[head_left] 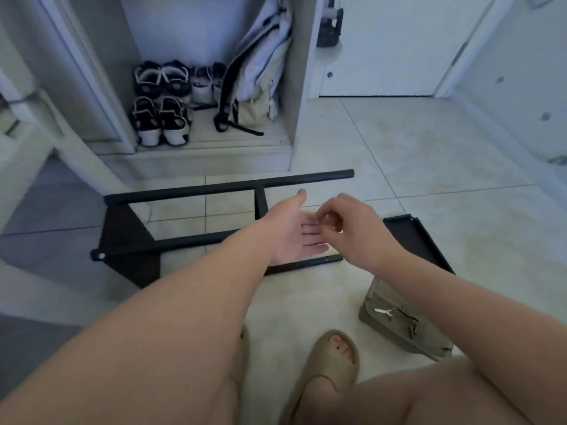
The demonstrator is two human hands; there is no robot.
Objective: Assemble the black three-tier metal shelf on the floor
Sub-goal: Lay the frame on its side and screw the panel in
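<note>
A black metal side frame [214,188] of the shelf lies flat on the tiled floor, two long tubes joined by a crossbar. A black shelf tray [420,237] lies to its right. My left hand [294,237] is held palm up above the frame with straight fingers. My right hand [346,225] hovers over those fingers, its thumb and fingertips drawn together in a pinch. Whether a small piece sits between them is too blurred to tell.
A beige pouch [395,326] on the floor at the right carries a small silver wrench [382,311] and several dark screws [409,325]. My foot in a tan slipper [331,363] is near the bottom. An open closet holds shoes [162,118] and a bag [260,78].
</note>
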